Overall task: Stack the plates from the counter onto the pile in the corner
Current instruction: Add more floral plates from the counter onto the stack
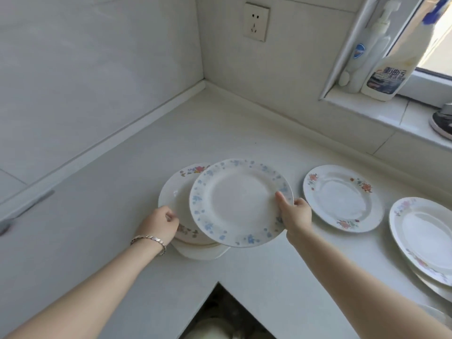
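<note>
Here right hand (pixel 297 214) pinches plate (pixel 239 201) rim (over pile (pixel 176 192)).

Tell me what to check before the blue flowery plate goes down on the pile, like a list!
1. Firm grip on the blue-flowered plate: ok. The right hand pinches its rim, thumb on top.
2. Pile steadied: ok. The left hand holds its near-left rim.
3. Plate lined up over the pile: not ok. It sits off to the right and overhangs.
4. Pile stacked neatly: not ok. A lower plate pokes out at the front.
5. Left fingers out of the landing spot: cannot tell.
6. Plate already touching the pile: cannot tell.
</note>
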{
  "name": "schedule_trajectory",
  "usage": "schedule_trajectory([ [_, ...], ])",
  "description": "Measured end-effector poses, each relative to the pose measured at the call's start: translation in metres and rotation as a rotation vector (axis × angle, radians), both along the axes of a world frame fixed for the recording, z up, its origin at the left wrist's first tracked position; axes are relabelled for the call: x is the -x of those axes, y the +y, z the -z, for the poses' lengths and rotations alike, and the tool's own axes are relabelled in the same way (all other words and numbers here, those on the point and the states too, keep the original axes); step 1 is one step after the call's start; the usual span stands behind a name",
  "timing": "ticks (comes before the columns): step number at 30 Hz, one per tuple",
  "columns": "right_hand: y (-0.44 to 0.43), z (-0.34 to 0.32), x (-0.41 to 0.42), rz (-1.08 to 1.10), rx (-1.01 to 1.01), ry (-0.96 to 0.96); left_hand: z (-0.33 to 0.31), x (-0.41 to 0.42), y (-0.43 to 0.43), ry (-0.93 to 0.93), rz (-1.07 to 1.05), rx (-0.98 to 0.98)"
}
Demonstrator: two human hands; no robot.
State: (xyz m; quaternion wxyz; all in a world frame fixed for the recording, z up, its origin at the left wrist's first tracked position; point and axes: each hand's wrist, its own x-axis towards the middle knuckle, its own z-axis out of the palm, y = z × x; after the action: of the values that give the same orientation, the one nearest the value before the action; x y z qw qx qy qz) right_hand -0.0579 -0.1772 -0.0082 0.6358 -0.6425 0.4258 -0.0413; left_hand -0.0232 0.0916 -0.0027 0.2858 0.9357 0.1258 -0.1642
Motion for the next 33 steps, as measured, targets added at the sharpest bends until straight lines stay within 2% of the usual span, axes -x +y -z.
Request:
schedule_trajectory([
  [8,0.058,0.024,-0.018,-0.011,0.045,0.046,0.004,-0.018,0.034,0.009,-0.033,0.024],
  [13,0.064,0.027,-0.014,-0.189,0.343,0.104,0.005,-0.028,0.039,0.009,-0.010,0.031],
  [17,0.068,0.029,-0.012,-0.234,0.458,0.112,0.005,-0.033,0.038,0.003,0.018,0.017],
  [24,0.088,0.037,-0.025,-0.258,0.279,0.039,0.001,-0.037,0.034,-0.012,0.033,0.021],
  [29,0.090,0.042,-0.025,-0.304,0.277,0.034,-0.001,-0.034,0.025,-0.002,0.067,0.028],
  [33,0.066,0.031,-0.026,-0.408,0.174,0.159,-0.005,-0.030,0.003,-0.020,0.161,0.029],
])
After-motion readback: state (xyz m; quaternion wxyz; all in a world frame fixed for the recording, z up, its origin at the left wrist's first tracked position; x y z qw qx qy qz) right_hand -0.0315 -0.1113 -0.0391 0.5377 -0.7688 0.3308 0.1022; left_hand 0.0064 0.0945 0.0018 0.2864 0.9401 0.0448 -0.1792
